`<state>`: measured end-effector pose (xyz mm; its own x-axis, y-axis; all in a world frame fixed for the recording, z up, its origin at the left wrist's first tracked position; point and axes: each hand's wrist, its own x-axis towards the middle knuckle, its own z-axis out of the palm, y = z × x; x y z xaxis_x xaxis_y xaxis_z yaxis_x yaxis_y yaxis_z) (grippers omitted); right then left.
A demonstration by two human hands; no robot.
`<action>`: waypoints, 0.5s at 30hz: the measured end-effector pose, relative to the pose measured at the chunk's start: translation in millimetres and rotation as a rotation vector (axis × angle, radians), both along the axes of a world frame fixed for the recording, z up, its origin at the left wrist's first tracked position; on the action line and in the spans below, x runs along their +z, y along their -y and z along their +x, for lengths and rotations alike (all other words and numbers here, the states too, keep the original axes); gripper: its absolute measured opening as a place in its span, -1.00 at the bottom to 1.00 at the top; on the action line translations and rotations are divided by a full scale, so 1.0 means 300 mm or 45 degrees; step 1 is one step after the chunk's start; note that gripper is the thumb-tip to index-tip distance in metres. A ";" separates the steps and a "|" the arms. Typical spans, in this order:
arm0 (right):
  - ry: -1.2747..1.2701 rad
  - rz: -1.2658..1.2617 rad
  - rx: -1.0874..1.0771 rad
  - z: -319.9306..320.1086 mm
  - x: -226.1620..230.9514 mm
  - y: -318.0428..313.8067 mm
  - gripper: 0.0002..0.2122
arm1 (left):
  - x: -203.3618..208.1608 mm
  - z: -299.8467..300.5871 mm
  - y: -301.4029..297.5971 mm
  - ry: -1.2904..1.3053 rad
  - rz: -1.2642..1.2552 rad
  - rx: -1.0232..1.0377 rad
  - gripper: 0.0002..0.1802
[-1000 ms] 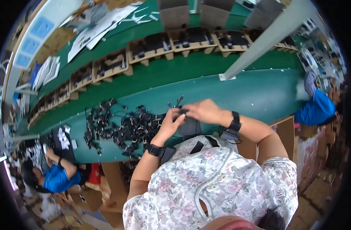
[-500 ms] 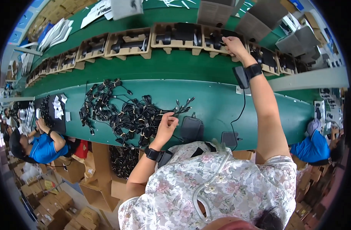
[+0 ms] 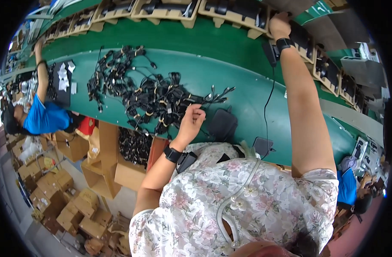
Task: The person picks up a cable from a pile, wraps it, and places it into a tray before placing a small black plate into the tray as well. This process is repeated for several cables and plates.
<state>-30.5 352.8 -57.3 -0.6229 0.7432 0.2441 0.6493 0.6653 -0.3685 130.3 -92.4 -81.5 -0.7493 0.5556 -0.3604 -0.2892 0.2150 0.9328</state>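
My left hand (image 3: 192,122) is loosely closed beside the right end of a pile of bundled black cables (image 3: 161,96); whether anything sits in its curled fingers is hidden. Several cable ends (image 3: 217,95) stick out just beyond it. My right arm stretches far forward, its hand (image 3: 280,25) down at a brown moulded tray (image 3: 306,52) holding dark parts. Those fingers look pressed together, their tips hidden in the tray. Near my left hand lies a black pouch-like object (image 3: 222,125).
A row of brown trays (image 3: 258,31) runs along the far green surface. A cord hangs from my right wristband's box (image 3: 271,53) to a black device (image 3: 262,146) at the near edge. An open carton of cables (image 3: 134,147) stands below left. A co-worker in blue (image 3: 48,115) sits left.
My view has tilted, so trays and table sit higher and slanted. My right hand reaches deeper at the trays; my left stays by the cables. The left co-worker has raised an arm toward the trays.
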 end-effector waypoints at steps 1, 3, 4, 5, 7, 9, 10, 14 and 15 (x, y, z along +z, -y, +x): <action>0.034 0.036 -0.049 0.013 0.012 0.000 -0.71 | 0.007 -0.007 -0.010 -0.006 0.025 0.015 -0.64; 0.162 0.057 -0.010 0.012 0.008 -0.063 -0.73 | 0.025 -0.005 -0.018 0.022 0.025 0.040 -0.63; 0.264 0.093 0.027 0.019 0.002 -0.079 -0.74 | 0.042 -0.006 -0.021 0.036 0.022 0.045 -0.65; 0.290 0.074 0.040 0.019 0.012 -0.057 -0.74 | 0.051 -0.013 -0.023 0.043 0.022 0.056 -0.67; 0.499 0.476 0.160 0.034 0.048 -0.012 -0.70 | 0.042 -0.001 -0.003 0.063 0.011 0.074 -0.68; 0.442 0.480 0.228 0.061 0.097 0.018 -0.70 | 0.025 0.008 0.029 0.087 -0.020 0.017 -0.70; 0.374 0.493 0.278 0.080 0.118 0.028 -0.70 | 0.024 0.011 0.037 0.097 -0.032 -0.017 -0.71; 0.278 0.411 0.278 0.107 0.018 -0.094 -0.73 | 0.060 0.013 0.022 -0.521 -0.304 -0.278 -0.67; 0.260 0.367 0.254 0.106 -0.024 -0.143 -0.75 | 0.059 0.011 0.010 -0.521 -0.299 -0.290 -0.67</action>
<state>1.3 395.7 -64.5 -0.8051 0.5221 0.2815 0.5377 0.8428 -0.0252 133.8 -95.3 -64.0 -0.7244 0.6604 -0.1979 0.1674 0.4471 0.8787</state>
